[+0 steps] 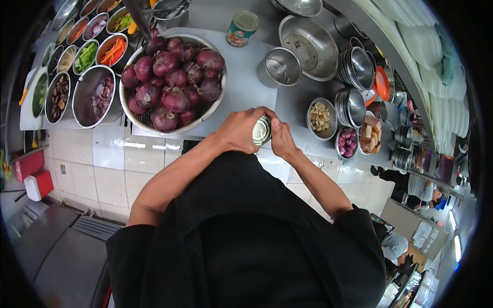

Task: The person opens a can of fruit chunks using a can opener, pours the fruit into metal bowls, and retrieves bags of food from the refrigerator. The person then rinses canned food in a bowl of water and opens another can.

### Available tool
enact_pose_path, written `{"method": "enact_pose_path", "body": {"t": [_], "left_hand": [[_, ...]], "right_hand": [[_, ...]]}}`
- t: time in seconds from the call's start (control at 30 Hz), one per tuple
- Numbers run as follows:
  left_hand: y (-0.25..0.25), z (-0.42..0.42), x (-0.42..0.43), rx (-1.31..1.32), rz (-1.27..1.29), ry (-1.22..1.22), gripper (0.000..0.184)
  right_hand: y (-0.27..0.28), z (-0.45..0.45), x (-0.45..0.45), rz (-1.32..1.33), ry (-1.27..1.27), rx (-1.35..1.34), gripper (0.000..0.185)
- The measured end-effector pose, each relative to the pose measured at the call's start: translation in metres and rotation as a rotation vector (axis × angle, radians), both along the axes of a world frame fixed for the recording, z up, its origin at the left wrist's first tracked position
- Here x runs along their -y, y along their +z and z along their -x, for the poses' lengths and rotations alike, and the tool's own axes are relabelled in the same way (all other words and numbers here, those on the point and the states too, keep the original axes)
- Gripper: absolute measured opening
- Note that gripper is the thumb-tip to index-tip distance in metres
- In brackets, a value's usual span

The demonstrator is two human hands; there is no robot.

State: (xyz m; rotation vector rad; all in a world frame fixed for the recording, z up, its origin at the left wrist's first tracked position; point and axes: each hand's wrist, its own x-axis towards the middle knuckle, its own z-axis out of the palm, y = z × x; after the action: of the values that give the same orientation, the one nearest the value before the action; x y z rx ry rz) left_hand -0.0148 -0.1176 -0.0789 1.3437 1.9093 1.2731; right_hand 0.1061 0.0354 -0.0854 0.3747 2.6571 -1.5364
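Observation:
A small tin can [261, 130] with a shiny metal lid is held near the front edge of the counter, close to my body. My left hand [238, 130] wraps round its left side. From the other side, my right hand [281, 135] grips the can, its fingers closed at the far rim. The can's label and most of its wall are hidden by my hands. Further back stands a second, labelled can [242, 30] on the white cutting board [246, 72]. An open steel pot [280, 67] stands to the right of the board's middle.
To the left, a large colander [215, 110] is heaped with red onions [176, 99]. Beyond it are pans of cut vegetables, including carrot strips [113, 52]. Bowls of garlic [319, 117] and shallots [347, 141] sit at right, near stacked steel bowls [355, 69]. Other people [418, 187] are at far right.

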Motion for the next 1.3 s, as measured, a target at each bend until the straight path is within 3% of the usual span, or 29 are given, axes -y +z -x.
{"method": "enact_pose_path", "body": {"t": [0.1,0.23,0.33,0.37,0.47,0.57,0.7,0.77,0.87,1.07,1.3], "left_hand": [[-0.012,0.002,-0.001,0.005,-0.02,-0.057,0.059],[0.008,0.024,0.001,0.003,0.032,-0.223,0.063],[0.01,0.021,0.0,-0.154,0.058,-0.128,0.075],[0.018,0.017,0.001,-0.138,0.179,-0.086,0.084],[0.027,-0.001,0.01,-0.117,0.101,0.132,0.086],[0.008,-0.015,0.006,-0.111,0.117,0.226,0.075],[-0.003,-0.022,0.0,-0.095,0.055,0.368,0.06],[-0.004,-0.02,-0.001,-0.087,0.075,0.346,0.059],[-0.008,-0.017,-0.004,-0.09,0.035,0.331,0.056],[-0.009,-0.016,-0.005,-0.095,-0.031,0.341,0.048],[-0.012,-0.017,-0.002,-0.099,-0.082,0.291,0.048]], "right_hand": [[-0.043,-0.004,-0.003,0.122,-0.012,-0.202,0.077],[-0.06,0.0,0.009,0.044,-0.137,-0.328,0.081],[-0.052,0.005,0.024,0.063,-0.283,-0.364,0.08],[-0.05,0.004,0.029,0.063,-0.327,-0.355,0.08],[-0.045,0.002,0.048,0.055,-0.399,-0.351,0.077],[-0.035,0.001,0.055,0.055,-0.41,-0.348,0.073],[-0.016,-0.001,0.045,-0.02,-0.359,-0.157,0.069],[0.006,0.002,0.042,0.031,-0.324,0.022,0.068],[0.012,0.006,0.032,-0.019,-0.212,0.088,0.068],[-0.046,0.01,0.022,0.047,-0.136,-0.34,0.067],[0.004,0.009,0.02,-0.083,-0.119,-0.001,0.063]]}}
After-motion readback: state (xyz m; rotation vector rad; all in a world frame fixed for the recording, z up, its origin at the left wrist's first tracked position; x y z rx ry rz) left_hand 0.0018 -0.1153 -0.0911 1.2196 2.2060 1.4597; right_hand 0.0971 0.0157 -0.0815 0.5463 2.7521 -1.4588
